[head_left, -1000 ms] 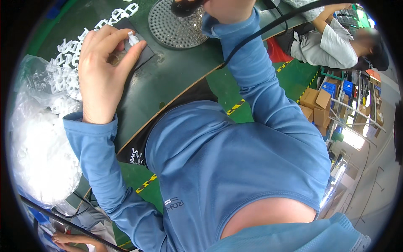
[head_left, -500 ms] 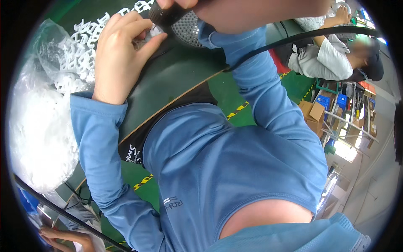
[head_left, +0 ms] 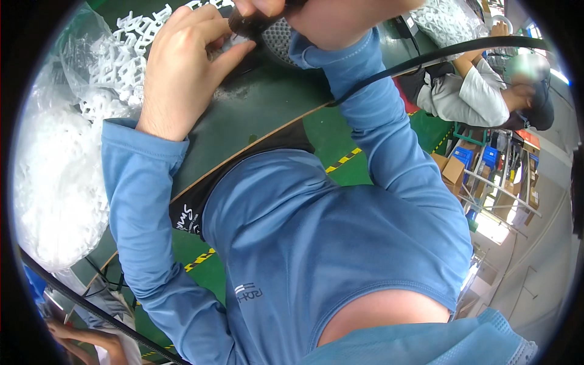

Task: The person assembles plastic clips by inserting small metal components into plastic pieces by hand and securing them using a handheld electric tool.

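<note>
At the far edge of the table, my left hand (head_left: 182,70) is closed, thumb and fingers pinching a small pale piece (head_left: 232,41) that is mostly hidden. My right hand (head_left: 340,21) is wrapped around a dark, rounded tool (head_left: 246,25) with a thin tip pointing down at that piece; its upper part leaves the picture, so its exact kind is unclear. Just beneath the right wrist sits a grey round thing with a dimpled surface (head_left: 280,39). Many white branched plastic parts (head_left: 115,67) lie left of my left hand.
A big clear bag of white parts (head_left: 58,194) covers the table's left side. More bagged parts (head_left: 444,24) lie at far right. A black cable or strap (head_left: 426,58) crosses my right forearm. Co-workers sit at right (head_left: 462,91) and lower left (head_left: 91,340). Shelves (head_left: 499,170) stand behind.
The view has shifted slightly, so both hands appear a little further right and up or down. My hands keep the same hold on the tool and the pale piece.
</note>
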`<state>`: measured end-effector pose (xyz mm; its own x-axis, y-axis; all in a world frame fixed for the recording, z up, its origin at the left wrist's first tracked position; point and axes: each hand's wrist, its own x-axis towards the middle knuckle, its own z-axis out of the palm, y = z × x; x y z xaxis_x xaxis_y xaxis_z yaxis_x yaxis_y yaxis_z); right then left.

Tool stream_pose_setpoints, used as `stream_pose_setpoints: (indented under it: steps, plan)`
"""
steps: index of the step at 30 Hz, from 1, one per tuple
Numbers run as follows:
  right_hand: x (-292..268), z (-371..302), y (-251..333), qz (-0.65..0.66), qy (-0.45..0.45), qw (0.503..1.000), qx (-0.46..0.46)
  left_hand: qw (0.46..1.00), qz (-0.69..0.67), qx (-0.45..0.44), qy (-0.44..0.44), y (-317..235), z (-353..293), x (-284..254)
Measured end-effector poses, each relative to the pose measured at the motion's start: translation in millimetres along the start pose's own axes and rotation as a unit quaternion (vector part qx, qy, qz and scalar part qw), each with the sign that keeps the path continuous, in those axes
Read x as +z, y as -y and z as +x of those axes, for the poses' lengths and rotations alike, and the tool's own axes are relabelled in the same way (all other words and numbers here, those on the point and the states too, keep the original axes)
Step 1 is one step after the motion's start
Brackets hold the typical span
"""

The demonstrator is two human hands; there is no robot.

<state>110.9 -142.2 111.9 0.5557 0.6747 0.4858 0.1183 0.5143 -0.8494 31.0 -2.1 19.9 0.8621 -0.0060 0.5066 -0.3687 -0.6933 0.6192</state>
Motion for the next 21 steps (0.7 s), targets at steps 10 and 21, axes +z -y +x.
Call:
stream_pose_setpoints:
  steps: [10, 21]
  plan:
    - [13, 24, -5, -0.04, 0.01, 0.997, -0.063, 1.0, -0.021, -0.008, -0.006, 9, -1, 1]
    - [-2, 19, -28, 0.27, 0.046, 0.96, 0.06, 0.999, -0.001, -0.045, -0.018, 6, -4, 2]
